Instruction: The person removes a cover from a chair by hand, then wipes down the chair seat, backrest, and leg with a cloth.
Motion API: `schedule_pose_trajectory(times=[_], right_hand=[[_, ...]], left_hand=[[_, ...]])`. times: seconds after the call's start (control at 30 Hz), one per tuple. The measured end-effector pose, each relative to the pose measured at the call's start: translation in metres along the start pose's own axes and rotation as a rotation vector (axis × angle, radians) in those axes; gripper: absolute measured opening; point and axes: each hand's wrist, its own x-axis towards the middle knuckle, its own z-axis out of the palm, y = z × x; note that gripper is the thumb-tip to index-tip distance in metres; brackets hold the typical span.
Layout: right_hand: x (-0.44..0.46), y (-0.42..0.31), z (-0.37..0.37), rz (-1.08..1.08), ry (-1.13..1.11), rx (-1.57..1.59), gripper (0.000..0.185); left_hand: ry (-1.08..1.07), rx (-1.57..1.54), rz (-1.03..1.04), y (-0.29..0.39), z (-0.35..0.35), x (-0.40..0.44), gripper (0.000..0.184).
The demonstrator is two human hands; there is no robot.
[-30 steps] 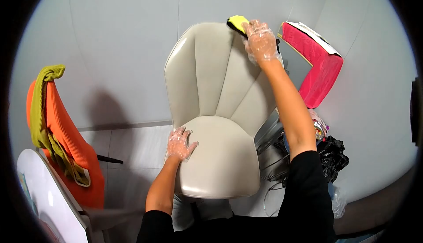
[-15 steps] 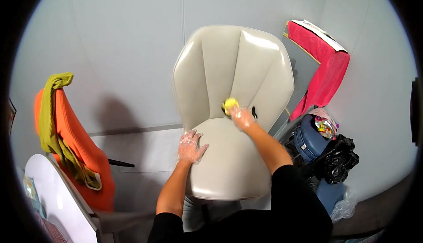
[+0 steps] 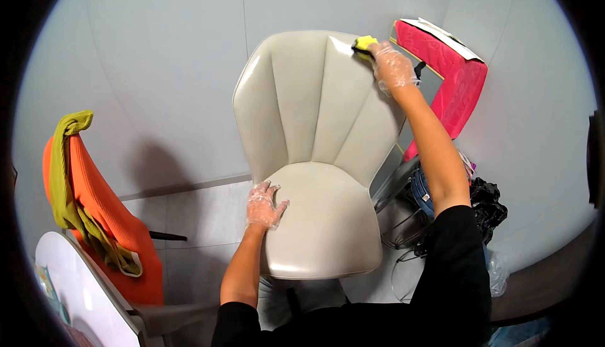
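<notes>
A padded beige chair (image 3: pixel 318 221) faces me, its channelled backrest (image 3: pixel 296 95) rising toward the wall. At the backrest's upper right edge is a scrub brush (image 3: pixel 364 46) with a yellow and black head. My right hand (image 3: pixel 394 68), in a clear plastic glove, is closed around the brush; a black end of it sticks out behind the hand. Most of the handle is hidden by the fingers. My left hand (image 3: pixel 263 206), gloved the same way, rests on the left edge of the seat with its fingers spread and nothing in them.
An orange chair (image 3: pixel 104 189) with an olive cloth (image 3: pixel 63 177) over it stands left, beside a white table (image 3: pixel 82 284). Right of the beige chair are a pink-covered piece (image 3: pixel 463 89), a black plastic bag (image 3: pixel 488 208) and a wire rack (image 3: pixel 400 243).
My right hand has carried the brush from the base of the backrest up to its upper right edge. My left hand stays on the seat. The camera view has shifted slightly.
</notes>
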Motion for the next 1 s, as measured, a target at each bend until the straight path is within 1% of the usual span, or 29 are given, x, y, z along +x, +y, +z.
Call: schedule_pose_trajectory(times=[0.07, 0.1, 0.2, 0.23, 0.27, 0.3, 0.33, 0.37, 0.47, 0.5, 0.57, 0.63, 0.67, 0.7, 0.77, 0.8, 0.83, 0.87, 0.97, 1.0], right_hand=[[-0.007, -0.002, 0.004, 0.115, 0.108, 0.014, 0.038], [-0.019, -0.019, 0.009, 0.137, -0.031, -0.051, 0.045], [-0.086, -0.063, 0.079, -0.041, -0.187, -0.014, 0.057], [-0.114, -0.086, 0.088, -0.037, -0.191, 0.005, 0.051], [-0.143, -0.098, 0.113, -0.115, -0.334, 0.061, 0.041], [-0.184, -0.108, 0.149, -0.219, -0.354, 0.054, 0.027], [-0.234, -0.118, 0.177, -0.283, -0.433, 0.073, 0.026], [-0.263, -0.124, 0.190, -0.344, -0.506, 0.089, 0.025], [-0.253, -0.117, 0.162, -0.346, -0.670, 0.092, 0.023], [-0.243, -0.112, 0.139, -0.400, -0.694, 0.054, 0.023], [-0.194, -0.090, 0.086, -0.503, -0.748, -0.017, 0.022], [-0.149, -0.065, 0.046, -0.499, -0.453, -0.011, 0.025], [-0.123, -0.046, 0.041, -0.398, -0.426, 0.000, 0.029], [-0.100, -0.027, 0.018, -0.322, -0.291, 0.022, 0.030], [-0.059, -0.002, -0.022, -0.117, -0.201, -0.065, 0.032], [-0.046, 0.008, -0.025, -0.062, -0.109, -0.069, 0.033], [-0.040, 0.015, -0.024, -0.009, -0.018, -0.072, 0.034], [-0.046, 0.019, -0.006, 0.005, 0.167, -0.072, 0.040], [-0.095, -0.006, 0.023, 0.017, 0.326, 0.051, 0.040], [-0.116, -0.008, 0.061, -0.041, 0.456, -0.013, 0.039]], left_hand=[[-0.008, -0.007, -0.013, 0.003, -0.004, 0.000, 0.063], [-0.012, -0.011, -0.020, 0.004, -0.004, 0.000, 0.063], [0.018, -0.014, 0.012, -0.003, 0.004, -0.001, 0.062], [0.021, -0.019, 0.023, -0.005, 0.005, -0.001, 0.061], [0.029, -0.023, 0.035, -0.007, 0.005, 0.001, 0.061], [0.031, -0.029, 0.043, -0.008, 0.005, -0.003, 0.060], [0.026, -0.040, 0.024, -0.006, 0.004, -0.008, 0.059], [0.028, -0.050, 0.010, -0.003, 0.003, -0.008, 0.058], [0.058, -0.033, -0.007, -0.002, -0.004, 0.000, 0.056], [0.048, -0.023, -0.004, 0.000, -0.001, -0.003, 0.056], [0.077, -0.035, 0.027, -0.004, 0.006, -0.006, 0.056], [0.103, -0.035, 0.048, -0.008, 0.008, -0.001, 0.056], [0.103, -0.035, 0.053, -0.008, 0.009, -0.002, 0.055], [0.102, -0.034, 0.058, -0.008, 0.009, -0.002, 0.055], [0.104, -0.025, 0.063, -0.008, 0.010, -0.003, 0.055], [0.104, -0.021, 0.065, -0.007, 0.010, -0.003, 0.055], [0.102, -0.032, 0.068, -0.007, 0.009, -0.003, 0.055], [0.102, -0.044, 0.068, -0.007, 0.009, -0.003, 0.055], [0.109, -0.039, 0.074, -0.010, 0.011, -0.001, 0.056], [0.104, -0.045, 0.068, -0.009, 0.011, -0.001, 0.056]])
